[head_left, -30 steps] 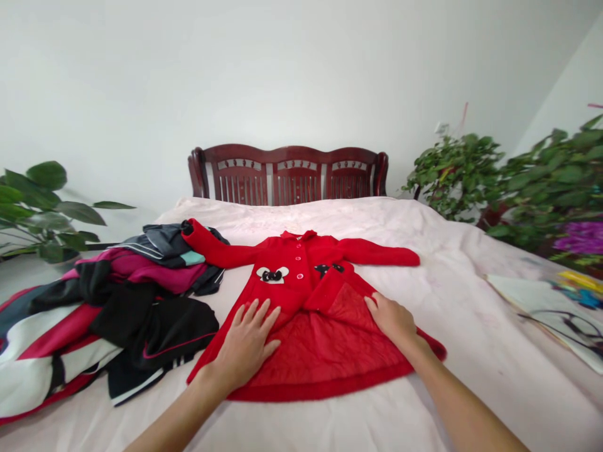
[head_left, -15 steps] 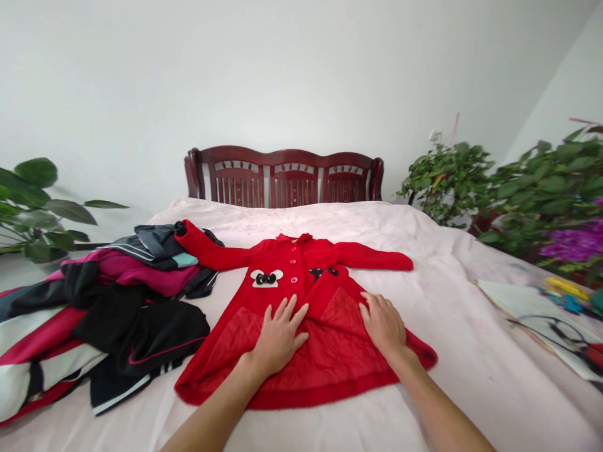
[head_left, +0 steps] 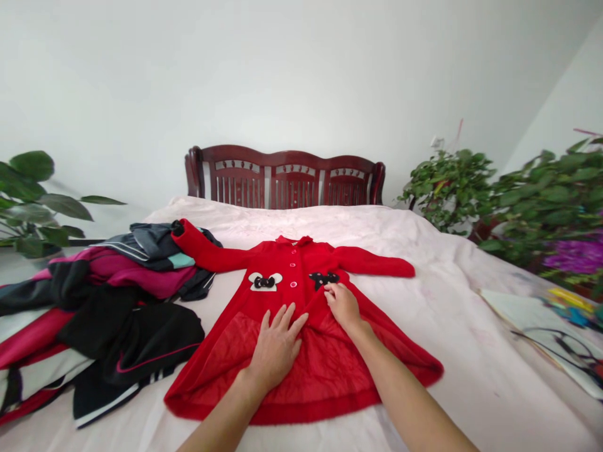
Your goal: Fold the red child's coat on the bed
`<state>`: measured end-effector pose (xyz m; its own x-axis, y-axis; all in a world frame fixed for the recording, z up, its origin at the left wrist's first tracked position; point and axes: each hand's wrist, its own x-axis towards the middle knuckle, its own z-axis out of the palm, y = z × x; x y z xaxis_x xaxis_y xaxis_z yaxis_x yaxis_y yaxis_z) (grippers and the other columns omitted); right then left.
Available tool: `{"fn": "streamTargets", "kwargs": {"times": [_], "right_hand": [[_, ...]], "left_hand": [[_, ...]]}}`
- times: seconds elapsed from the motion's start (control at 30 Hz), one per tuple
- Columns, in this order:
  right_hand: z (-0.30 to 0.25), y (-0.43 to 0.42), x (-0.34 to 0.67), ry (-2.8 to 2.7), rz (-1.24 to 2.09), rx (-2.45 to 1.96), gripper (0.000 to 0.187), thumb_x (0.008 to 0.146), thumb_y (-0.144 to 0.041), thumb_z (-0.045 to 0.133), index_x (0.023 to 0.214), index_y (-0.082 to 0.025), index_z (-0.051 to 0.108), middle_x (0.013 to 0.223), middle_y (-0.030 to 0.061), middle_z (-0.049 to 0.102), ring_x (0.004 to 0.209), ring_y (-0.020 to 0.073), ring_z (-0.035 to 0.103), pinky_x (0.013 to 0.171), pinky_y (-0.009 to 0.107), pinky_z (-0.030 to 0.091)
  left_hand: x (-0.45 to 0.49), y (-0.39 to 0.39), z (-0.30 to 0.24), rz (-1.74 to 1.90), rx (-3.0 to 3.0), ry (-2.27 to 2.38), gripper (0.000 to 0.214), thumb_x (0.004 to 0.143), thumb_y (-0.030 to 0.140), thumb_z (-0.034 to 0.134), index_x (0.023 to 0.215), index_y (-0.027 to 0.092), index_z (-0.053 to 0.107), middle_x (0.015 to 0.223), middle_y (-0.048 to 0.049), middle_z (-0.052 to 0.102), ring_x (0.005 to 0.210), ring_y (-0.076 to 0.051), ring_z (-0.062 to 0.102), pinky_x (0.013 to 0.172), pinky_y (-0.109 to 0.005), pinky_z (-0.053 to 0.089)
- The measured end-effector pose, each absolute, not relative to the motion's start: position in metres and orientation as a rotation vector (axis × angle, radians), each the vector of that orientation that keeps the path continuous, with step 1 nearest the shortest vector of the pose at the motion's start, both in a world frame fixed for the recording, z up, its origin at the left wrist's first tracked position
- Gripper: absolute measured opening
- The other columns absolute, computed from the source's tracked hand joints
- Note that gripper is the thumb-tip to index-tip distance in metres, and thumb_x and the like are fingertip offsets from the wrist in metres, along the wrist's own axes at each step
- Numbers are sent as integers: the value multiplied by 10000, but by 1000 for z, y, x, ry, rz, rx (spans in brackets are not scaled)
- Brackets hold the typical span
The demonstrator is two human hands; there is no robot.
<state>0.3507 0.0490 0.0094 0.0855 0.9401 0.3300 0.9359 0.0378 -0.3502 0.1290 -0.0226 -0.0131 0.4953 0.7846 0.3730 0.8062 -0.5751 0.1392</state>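
Observation:
A red coat lies front up on the bed, sleeves stretched to both sides. Its lower front panels are folded back, so the quilted red lining shows. Buttons run down the front, between a white patch with a black bow and a black dotted patch. My left hand rests flat on the coat's lower left front, fingers spread. With bent fingers pinched together, my right hand grips the coat's front edge just below the dotted patch.
A heap of clothes lies on the left, under the coat's left-hand sleeve end. A pink sheet covers the bed, with a wooden headboard behind. Glasses and a paper pad lie at the right, near leafy plants.
My right hand has moved left and away from me, from lying on the folded-back panel to pinching the coat's front edge. My left hand stays on the coat.

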Motion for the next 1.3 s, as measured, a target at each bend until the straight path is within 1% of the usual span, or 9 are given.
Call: {"fn": "streamTargets", "kwargs": {"times": [0.23, 0.4, 0.5, 0.7, 0.77, 0.87, 1.1, 1.2, 1.3], "right_hand": [[10, 53, 354, -2015, -109, -1976, 212, 960, -291, 536, 1073, -266, 713, 1119, 43, 668, 902, 175, 653, 729, 261, 469], [17, 57, 348, -2144, -177, -1979, 296, 986, -267, 434, 1013, -212, 724, 1109, 97, 676, 834, 196, 658, 703, 295, 463], [19, 60, 345, -2157, -179, -1955, 291, 961, -228, 444, 1005, -186, 729, 1073, 125, 691, 848, 222, 663, 723, 314, 466], [14, 68, 359, -1861, -149, -2029, 299, 919, -228, 449, 858, -191, 740, 923, 88, 725, 809, 212, 674, 695, 280, 473], [12, 68, 366, -1752, -124, -2021, 345, 932, -232, 398, 898, -198, 739, 886, 66, 730, 782, 188, 675, 686, 257, 481], [8, 62, 369, -1733, -94, -1904, 368, 961, -280, 375, 996, -210, 734, 973, 51, 735, 829, 169, 675, 745, 243, 500], [1, 46, 363, -2033, -77, -1653, 237, 961, -323, 521, 993, -277, 751, 1039, 6, 724, 983, 164, 656, 842, 231, 480], [2, 46, 360, -2126, -129, -1655, 232, 968, -312, 523, 1024, -280, 746, 1040, 15, 719, 997, 177, 650, 816, 244, 467], [7, 48, 356, -2167, -155, -1673, 253, 974, -302, 497, 957, -264, 747, 1007, 34, 712, 948, 189, 652, 730, 250, 444]], "left_hand": [[130, -23, -14, -636, -2673, -1446, 566, 924, 232, 503, 1467, 363, 414, 1559, -74, 420, 1428, -299, 386, 1142, -596, 307], [130, -22, -14, -643, -2672, -1448, 574, 914, 221, 506, 1465, 358, 418, 1560, -76, 419, 1424, -303, 388, 1140, -601, 306], [130, -22, -14, -634, -2671, -1444, 572, 913, 221, 506, 1462, 358, 421, 1558, -82, 421, 1420, -305, 395, 1135, -605, 311], [130, -22, -15, -621, -2670, -1450, 584, 910, 193, 492, 1466, 357, 417, 1561, -78, 417, 1426, -302, 388, 1140, -605, 306], [130, -21, -15, -618, -2671, -1447, 594, 903, 184, 498, 1466, 358, 418, 1558, -79, 422, 1425, -303, 389, 1141, -605, 305], [130, -21, -14, -608, -2675, -1445, 603, 898, 181, 505, 1469, 354, 417, 1557, -85, 422, 1424, -305, 390, 1140, -608, 305], [130, -21, -13, -591, -2676, -1452, 600, 911, 194, 490, 1479, 361, 400, 1560, -82, 419, 1428, -303, 385, 1139, -603, 310], [130, -21, -13, -587, -2679, -1457, 594, 915, 197, 485, 1479, 360, 400, 1563, -84, 413, 1433, -303, 377, 1140, -605, 306], [130, -21, -14, -590, -2675, -1457, 597, 913, 199, 490, 1479, 365, 398, 1563, -79, 414, 1432, -301, 379, 1143, -603, 301]]}}
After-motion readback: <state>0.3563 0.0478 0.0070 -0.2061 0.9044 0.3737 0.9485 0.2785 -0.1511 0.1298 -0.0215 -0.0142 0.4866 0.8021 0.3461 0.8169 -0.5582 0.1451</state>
